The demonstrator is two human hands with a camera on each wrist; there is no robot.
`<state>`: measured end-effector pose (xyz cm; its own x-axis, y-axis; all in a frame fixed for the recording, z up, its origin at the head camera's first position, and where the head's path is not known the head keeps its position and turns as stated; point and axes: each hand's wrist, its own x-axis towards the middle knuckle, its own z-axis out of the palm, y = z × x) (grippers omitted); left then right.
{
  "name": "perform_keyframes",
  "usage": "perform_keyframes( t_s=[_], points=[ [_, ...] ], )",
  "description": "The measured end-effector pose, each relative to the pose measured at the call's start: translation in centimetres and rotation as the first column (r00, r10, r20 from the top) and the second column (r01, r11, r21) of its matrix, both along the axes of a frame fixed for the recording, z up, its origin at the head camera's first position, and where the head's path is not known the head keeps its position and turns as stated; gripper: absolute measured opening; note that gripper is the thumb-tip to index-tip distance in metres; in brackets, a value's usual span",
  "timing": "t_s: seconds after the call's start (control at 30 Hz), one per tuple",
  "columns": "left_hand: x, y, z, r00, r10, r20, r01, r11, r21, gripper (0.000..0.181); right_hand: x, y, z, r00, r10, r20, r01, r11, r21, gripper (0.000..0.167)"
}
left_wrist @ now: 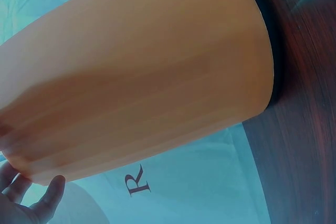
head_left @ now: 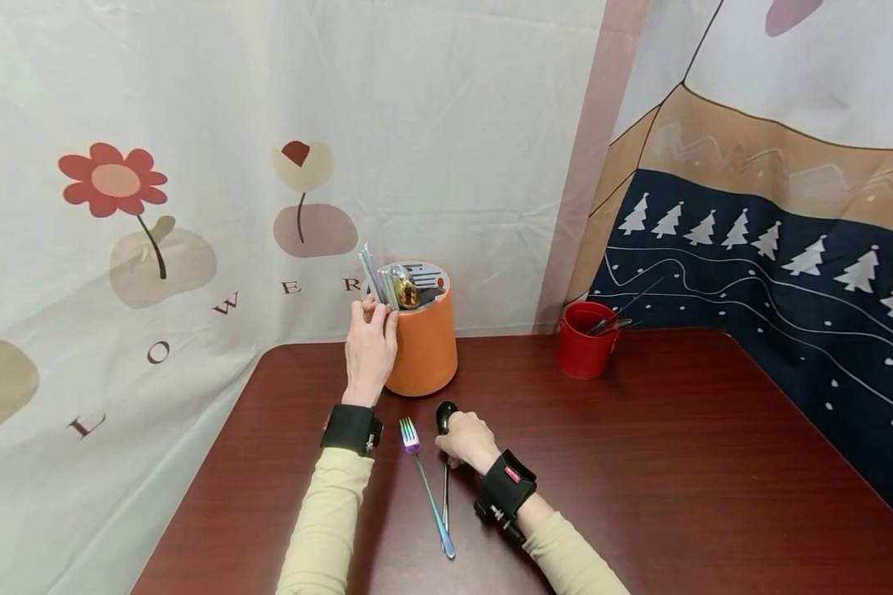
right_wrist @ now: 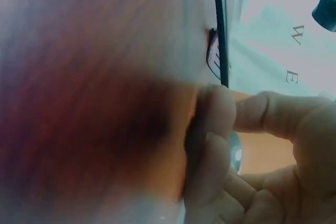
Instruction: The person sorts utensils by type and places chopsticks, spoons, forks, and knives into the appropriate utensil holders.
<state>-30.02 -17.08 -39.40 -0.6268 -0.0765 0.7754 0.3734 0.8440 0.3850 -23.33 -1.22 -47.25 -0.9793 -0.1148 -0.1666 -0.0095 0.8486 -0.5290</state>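
Observation:
My left hand (head_left: 370, 343) grips the rim of an orange cylindrical container (head_left: 426, 355), which holds pale straws (head_left: 372, 277), a gold, shiny rounded piece (head_left: 405, 289) and other utensils. In the left wrist view, my fingers (left_wrist: 50, 200) are at its rim, partly out of frame. My right hand (head_left: 470, 440) pinches a dark, shiny spoon (head_left: 445, 413) just below its bowl; the handle points toward me. In the right wrist view, the spoon's slim handle (right_wrist: 220, 24) extends beyond my fingers. Beside it on the table lies a rainbow-coloured fork (head_left: 424, 475), its handle end close to the spoon's.
A red bucket (head_left: 584, 343) holding thin metal utensils (head_left: 613, 321) stands at the back right of the dark red wooden table (head_left: 640, 463). Behind hangs a white cloth (head_left: 454, 149) with flowers and letters, and a navy tree-patterned cloth (head_left: 752, 289) at the right.

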Motion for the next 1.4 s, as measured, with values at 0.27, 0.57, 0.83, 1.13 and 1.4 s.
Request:
perform_keyframes(
  t_s=[0.27,0.57,0.83,1.13,1.4],
  points=[
    [0.2,0.0,0.1,1.0,-0.001,0.003,0.001,1.0,0.002,0.029,-0.4,0.8,1.2,0.995,-0.009,-0.104,0.002,0.997,-0.072,0.029],
    [0.2,-0.1,0.1,1.0,0.004,0.008,-0.004,1.0,0.0,0.028,-0.6,1.3,2.4,0.954,-0.055,-0.295,-0.008,0.978,-0.21,0.036],
    [0.3,-0.1,0.1,1.0,0.005,0.014,-0.004,1.0,-0.004,0.029,-0.5,1.5,4.4,0.877,-0.177,-0.446,-0.001,0.929,-0.37,0.009],
    [0.3,-0.1,0.2,1.0,-0.005,0.007,0.006,1.0,-0.01,0.028,-0.4,2.3,6.7,0.781,-0.276,-0.56,-0.108,0.824,-0.557,0.012],
    [0.1,-0.2,0.1,1.0,-0.001,0.017,0.001,1.0,-0.012,0.03,-0.5,2.9,9.6,0.602,-0.433,-0.67,-0.244,0.7,-0.672,0.014]
  ],
)
